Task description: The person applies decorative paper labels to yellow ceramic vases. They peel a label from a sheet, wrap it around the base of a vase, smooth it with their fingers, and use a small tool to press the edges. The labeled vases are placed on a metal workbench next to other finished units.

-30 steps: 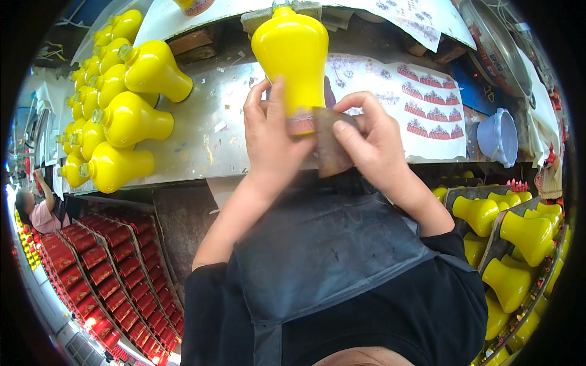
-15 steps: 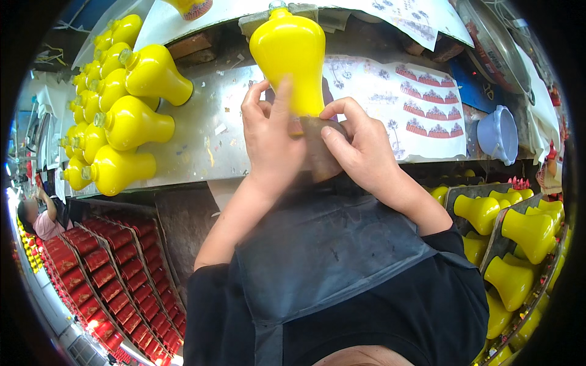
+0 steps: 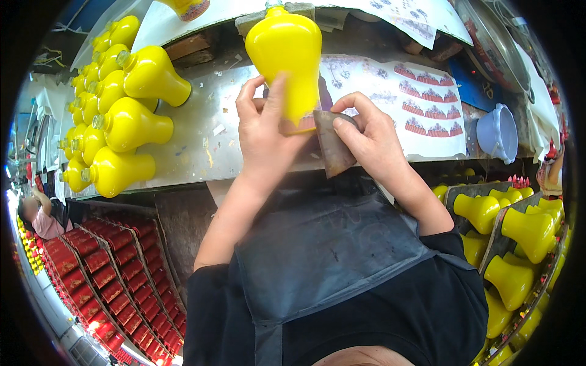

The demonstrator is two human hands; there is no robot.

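Note:
A glossy yellow vase (image 3: 285, 46) lies lengthwise in front of me, its glass-like neck pointing away and its narrower foot toward me. My left hand (image 3: 264, 125) is around the left side of the foot, one blurred finger or thumb lying over the yellow surface. Around the foot runs a pinkish printed band (image 3: 299, 125), partly hidden by that hand. Pinched between the thumb and fingers of my right hand (image 3: 368, 135) is a flat brown scraper (image 3: 333, 149), its edge beside the band at the foot's right side. Whether the scraper touches the vase I cannot tell.
Several yellow vases (image 3: 137, 125) lie stacked at the left of the metal bench (image 3: 195, 146). A printed decal sheet (image 3: 430, 143) and a pale purple bucket (image 3: 497, 134) are at the right. Racks of red pieces (image 3: 116, 274) and yellow vases (image 3: 510, 280) flank me below.
The scraper and my right hand have shifted slightly right, uncovering the pinkish band at the foot. The vase and my left hand have moved a little left.

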